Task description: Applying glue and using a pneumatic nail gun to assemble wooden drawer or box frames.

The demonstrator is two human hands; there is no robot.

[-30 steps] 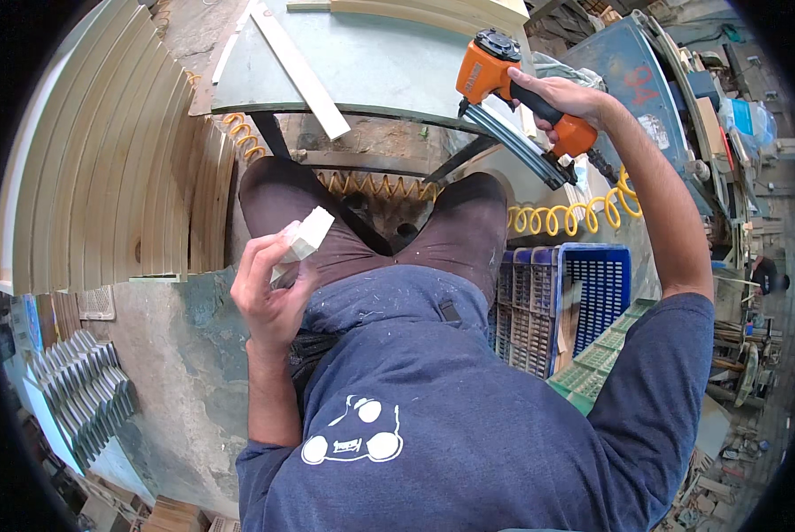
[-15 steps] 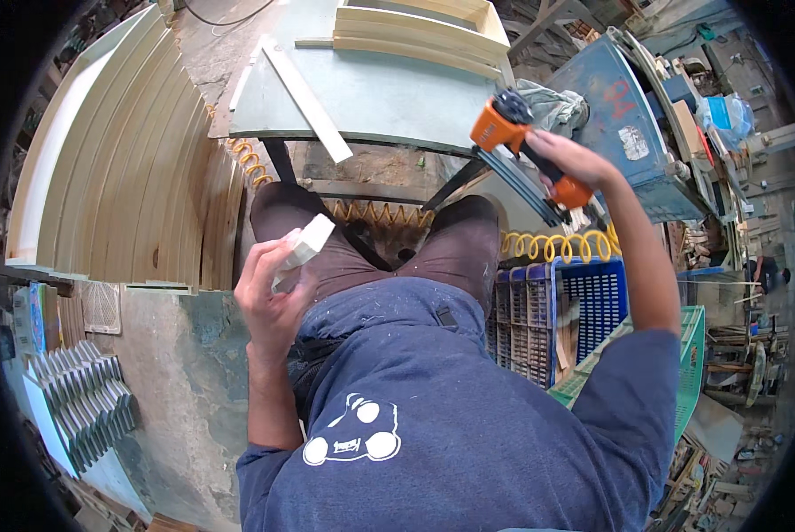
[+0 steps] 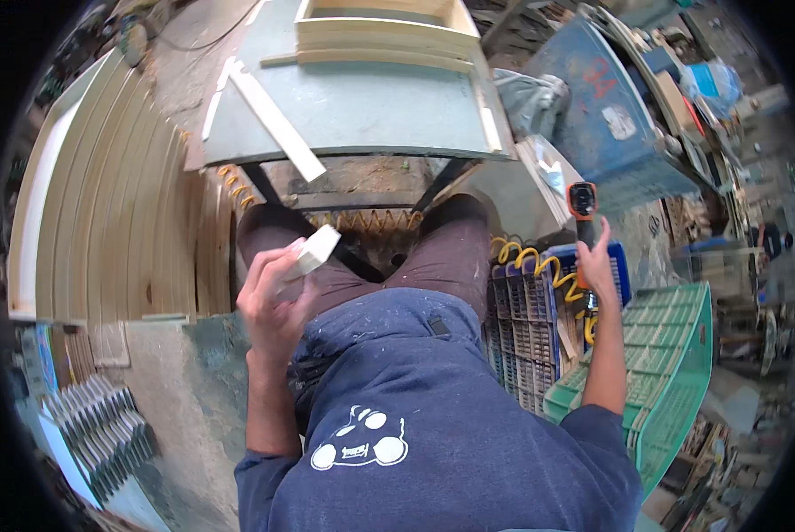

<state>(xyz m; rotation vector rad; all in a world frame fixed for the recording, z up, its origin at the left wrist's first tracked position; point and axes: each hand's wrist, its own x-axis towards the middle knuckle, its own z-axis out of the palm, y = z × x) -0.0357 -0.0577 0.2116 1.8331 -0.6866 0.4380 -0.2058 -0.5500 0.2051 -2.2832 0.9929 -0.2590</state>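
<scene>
My left hand (image 3: 269,297) is closed around a short pale wooden piece (image 3: 318,249), its end pointing up and away over my lap. Off to my right, my right hand (image 3: 599,269) grips an orange and black nail gun (image 3: 582,202), seen end-on above the crates, with one finger lifted from the handle. A coiled yellow air hose (image 3: 539,262) runs beside it. On the grey worktable (image 3: 380,111) in front of me, a white wooden strip (image 3: 278,120) lies slanted over the near edge. Stacked wooden frames (image 3: 384,44) sit at the table's far side.
A tall row of wooden frames (image 3: 105,204) stands at my left. Blue (image 3: 526,332) and green plastic crates (image 3: 659,355) are at my right, behind them a large blue bin (image 3: 584,106). Zigzag grey pieces (image 3: 105,434) lie at lower left.
My right hand has swung the nail gun from the table's near right corner out to the right and closer to me, turning it. My left hand still holds the wooden piece.
</scene>
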